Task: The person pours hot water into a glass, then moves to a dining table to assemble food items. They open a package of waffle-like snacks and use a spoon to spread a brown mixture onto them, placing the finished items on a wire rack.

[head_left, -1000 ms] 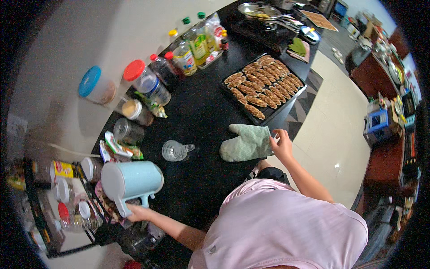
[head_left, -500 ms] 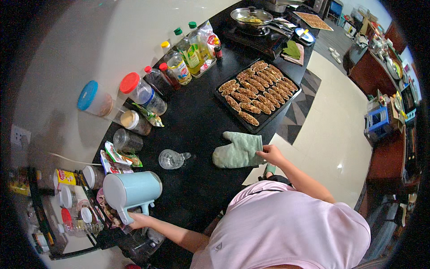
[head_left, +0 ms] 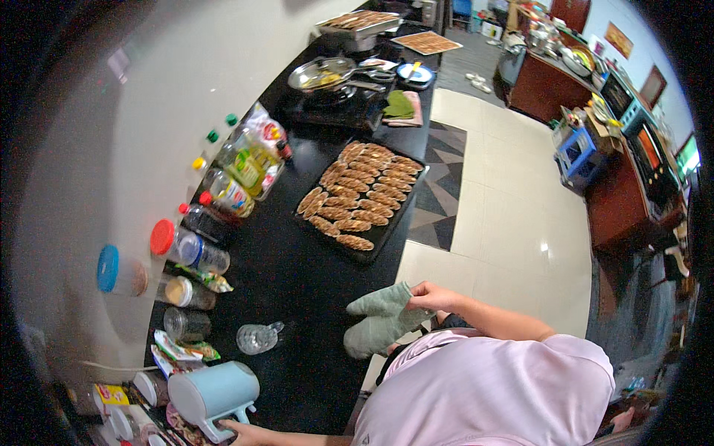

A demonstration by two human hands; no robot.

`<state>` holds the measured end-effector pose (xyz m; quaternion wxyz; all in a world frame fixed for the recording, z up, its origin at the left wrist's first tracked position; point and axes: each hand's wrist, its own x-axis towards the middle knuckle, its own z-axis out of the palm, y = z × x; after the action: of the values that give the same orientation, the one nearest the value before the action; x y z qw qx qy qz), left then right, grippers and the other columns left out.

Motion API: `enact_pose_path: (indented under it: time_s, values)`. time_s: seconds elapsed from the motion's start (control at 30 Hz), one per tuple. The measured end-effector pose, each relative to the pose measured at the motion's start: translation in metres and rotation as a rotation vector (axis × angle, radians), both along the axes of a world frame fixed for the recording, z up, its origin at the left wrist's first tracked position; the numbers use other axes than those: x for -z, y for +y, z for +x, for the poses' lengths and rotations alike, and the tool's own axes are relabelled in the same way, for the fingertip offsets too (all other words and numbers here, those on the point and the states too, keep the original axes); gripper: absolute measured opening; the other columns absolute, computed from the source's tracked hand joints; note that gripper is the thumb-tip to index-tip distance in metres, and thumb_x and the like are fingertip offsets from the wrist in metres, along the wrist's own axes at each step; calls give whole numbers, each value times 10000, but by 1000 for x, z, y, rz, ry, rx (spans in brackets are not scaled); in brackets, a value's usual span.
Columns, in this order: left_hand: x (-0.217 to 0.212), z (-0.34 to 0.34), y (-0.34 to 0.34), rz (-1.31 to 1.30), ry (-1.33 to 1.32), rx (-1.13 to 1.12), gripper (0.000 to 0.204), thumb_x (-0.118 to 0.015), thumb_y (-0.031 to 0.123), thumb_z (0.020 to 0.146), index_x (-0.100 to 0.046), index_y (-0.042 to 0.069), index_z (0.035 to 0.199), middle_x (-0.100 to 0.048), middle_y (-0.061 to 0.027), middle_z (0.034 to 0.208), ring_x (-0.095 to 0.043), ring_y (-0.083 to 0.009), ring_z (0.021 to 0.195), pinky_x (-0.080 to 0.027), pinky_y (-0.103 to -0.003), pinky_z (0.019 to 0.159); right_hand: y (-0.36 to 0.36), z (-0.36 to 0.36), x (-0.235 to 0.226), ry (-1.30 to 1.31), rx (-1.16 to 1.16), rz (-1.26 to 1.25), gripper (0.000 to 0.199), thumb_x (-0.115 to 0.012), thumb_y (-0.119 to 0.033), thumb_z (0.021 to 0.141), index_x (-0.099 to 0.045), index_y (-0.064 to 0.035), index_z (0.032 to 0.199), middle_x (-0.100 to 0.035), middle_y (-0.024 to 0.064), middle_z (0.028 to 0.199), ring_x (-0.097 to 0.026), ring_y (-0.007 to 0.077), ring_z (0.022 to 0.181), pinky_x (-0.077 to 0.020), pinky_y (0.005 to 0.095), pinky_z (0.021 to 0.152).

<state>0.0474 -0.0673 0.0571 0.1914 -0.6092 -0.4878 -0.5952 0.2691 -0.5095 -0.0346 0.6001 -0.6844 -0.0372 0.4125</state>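
My right hand [head_left: 431, 296] grips the cuff end of a pale green oven mitt [head_left: 379, 320] lying at the front edge of the black counter [head_left: 290, 275]. My left hand [head_left: 242, 431] rests at the base of a light blue jug [head_left: 212, 390] lying on its side at the counter's near left end; whether it grips the jug is unclear. Further along the counter sits a dark baking tray [head_left: 379, 236] filled with several rows of browned pastries [head_left: 357, 193].
Jars and bottles with coloured lids [head_left: 193, 245] line the wall. A clear glass [head_left: 256, 338] lies on its side near the mitt. A frying pan [head_left: 327, 74] sits on a stove beyond the tray. Tiled floor [head_left: 513, 215] opens to the right, with wooden cabinets [head_left: 617, 193].
The view has shifted, so the tray and mitt sit further away. My right hand has closed on the mitt's edge. My left hand stays at the blue jug.
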Motion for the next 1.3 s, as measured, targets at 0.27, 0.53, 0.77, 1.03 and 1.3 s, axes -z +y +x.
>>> enact_pose_path:
  time_s: [0.27,0.53,0.77,1.03,1.3]
  values:
    - [-31,142,-170,10,145,794,206,-560,88,895,-582,-1,1079,-485,-207,1249,-451,-365,1176,-334,-480,1001,-116,-13,-37,-253,-16,76,194,-592,-229,813,-689,-71,871,-524,-50,635,-438,41,577,-352,250,465]
    - [-18,256,-558,-196,474,1913,98,-558,58,847,-649,48,813,-497,-138,1273,-417,-315,1223,-293,-431,1045,-406,-99,-12,-380,776,-265,194,-613,-147,748,-635,28,828,-576,21,700,-509,99,619,-425,275,554]
    - [-34,236,-845,-184,813,2490,250,-588,173,840,-631,109,1077,-485,-147,1268,-400,-328,1253,-258,-497,1054,-613,-260,-20,-426,1527,-1079,278,-640,-159,761,-489,58,676,-461,133,605,-439,175,521,-386,361,531]
    - [26,196,-1049,-105,1206,2894,178,-640,237,828,-671,114,954,-512,-151,1239,-410,-354,1230,-304,-496,1016,-653,-289,16,-113,1825,-760,244,-611,-140,744,-485,49,656,-410,98,515,-411,125,522,-365,346,509]
    - [38,163,-1284,263,1726,3013,382,-647,437,809,-699,80,684,-608,-128,937,-525,-291,984,-370,-414,867,-826,-244,-31,-390,1623,-731,231,-680,-185,706,-615,34,742,-589,144,728,-569,270,638,-448,355,595]
